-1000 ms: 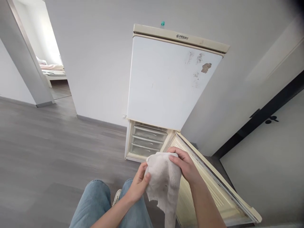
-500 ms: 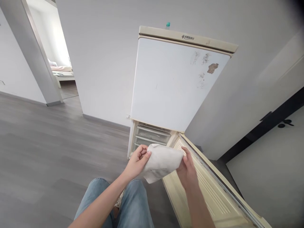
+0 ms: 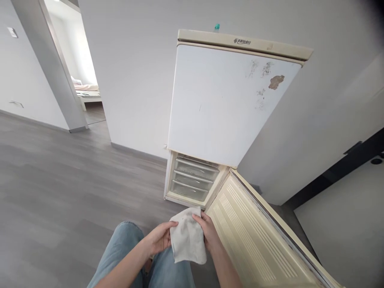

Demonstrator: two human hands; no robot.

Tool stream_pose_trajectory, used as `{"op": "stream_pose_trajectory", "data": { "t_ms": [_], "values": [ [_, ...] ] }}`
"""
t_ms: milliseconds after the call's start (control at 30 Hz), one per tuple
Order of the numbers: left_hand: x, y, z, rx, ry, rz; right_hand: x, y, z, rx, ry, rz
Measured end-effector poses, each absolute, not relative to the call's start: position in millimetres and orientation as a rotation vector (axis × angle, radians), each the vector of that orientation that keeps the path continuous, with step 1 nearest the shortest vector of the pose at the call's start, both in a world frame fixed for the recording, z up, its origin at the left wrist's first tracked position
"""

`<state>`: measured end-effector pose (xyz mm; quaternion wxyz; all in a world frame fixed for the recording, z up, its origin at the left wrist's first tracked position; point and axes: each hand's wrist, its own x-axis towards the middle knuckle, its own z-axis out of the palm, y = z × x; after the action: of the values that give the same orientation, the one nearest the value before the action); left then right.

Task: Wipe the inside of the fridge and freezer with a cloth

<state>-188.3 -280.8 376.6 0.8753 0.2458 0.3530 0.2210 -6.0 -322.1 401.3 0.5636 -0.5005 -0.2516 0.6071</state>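
A folded whitish cloth hangs between my two hands, over my knees. My left hand pinches its left edge, thumb on top. At its upper right, my right hand grips the cloth with the thumb across the front and the fingers behind it. Just beyond is a white refrigerator, upper door shut, with stains and a peeled patch near its top right. The lower door stands wide open to the right, showing its ribbed cream inner side. Several clear drawers are pushed into the lower compartment.
A bottle with a teal cap stands on top of the refrigerator. Grey wood-look floor stretches to the left. A doorway at the upper left shows a bed. To the right is a pale door with a black frame.
Both hands have come down and closer to my body with the cloth, and nearer each other. The cloth now hangs folded smaller. The view has shifted slightly, showing the drawers more fully.
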Motion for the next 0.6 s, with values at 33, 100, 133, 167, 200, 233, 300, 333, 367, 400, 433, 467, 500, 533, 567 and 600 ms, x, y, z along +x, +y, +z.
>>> {"op": "stream_pose_trajectory", "data": {
  "t_ms": [33, 100, 133, 167, 200, 233, 300, 333, 367, 400, 433, 467, 500, 533, 567, 600],
  "values": [
    [-191.8, -281.5, 377.2, 0.536, 0.724, 0.494, -4.1, -322.6, 401.3, -1.193, -0.585, 1.434],
    [-198.1, -278.4, 388.1, 0.606, 0.669, 0.54, 0.5, -324.9, 403.3, -1.192, -0.601, 1.425],
    [-201.0, -275.3, 396.2, 0.652, 0.637, 0.556, 3.1, -326.4, 405.2, -1.178, -0.621, 1.408],
    [-203.8, -271.6, 404.5, 0.701, 0.609, 0.567, 5.7, -327.9, 407.3, -1.155, -0.653, 1.389],
    [-206.3, -267.7, 411.8, 0.758, 0.592, 0.578, 8.0, -329.1, 409.3, -1.132, -0.692, 1.367],
    [-208.4, -263.8, 417.4, 0.814, 0.591, 0.587, 10.1, -330.1, 410.8, -1.126, -0.739, 1.347],
    [-211.2, -257.0, 422.0, 0.907, 0.627, 0.596, 13.1, -330.6, 411.7, -1.156, -0.836, 1.298],
    [-211.8, -254.2, 421.2, 0.945, 0.65, 0.599, 14.0, -330.3, 410.9, -1.174, -0.88, 1.273],
    [-212.1, -251.9, 418.9, 0.971, 0.671, 0.604, 14.6, -329.7, 409.5, -1.183, -0.913, 1.25],
    [-212.1, -250.2, 415.9, 0.985, 0.684, 0.611, 15.0, -328.9, 407.6, -1.177, -0.93, 1.235],
    [-211.8, -248.9, 412.9, 0.991, 0.692, 0.62, 15.1, -328.2, 405.4, -1.152, -0.929, 1.232],
    [-211.4, -248.1, 410.3, 0.995, 0.699, 0.631, 15.1, -327.8, 403.2, -1.118, -0.91, 1.237],
    [-210.8, -247.8, 408.4, 0.994, 0.704, 0.644, 14.8, -327.8, 401.3, -1.082, -0.88, 1.255],
    [-210.2, -248.0, 407.3, 0.988, 0.709, 0.66, 14.3, -328.4, 399.7, -1.048, -0.841, 1.276],
    [-209.4, -248.6, 406.9, 0.984, 0.715, 0.678, 13.6, -329.4, 398.5, -1.019, -0.801, 1.297],
    [-208.4, -249.7, 406.8, 0.964, 0.712, 0.704, 12.5, -330.7, 397.8, -0.998, -0.775, 1.314]
  ]
}}
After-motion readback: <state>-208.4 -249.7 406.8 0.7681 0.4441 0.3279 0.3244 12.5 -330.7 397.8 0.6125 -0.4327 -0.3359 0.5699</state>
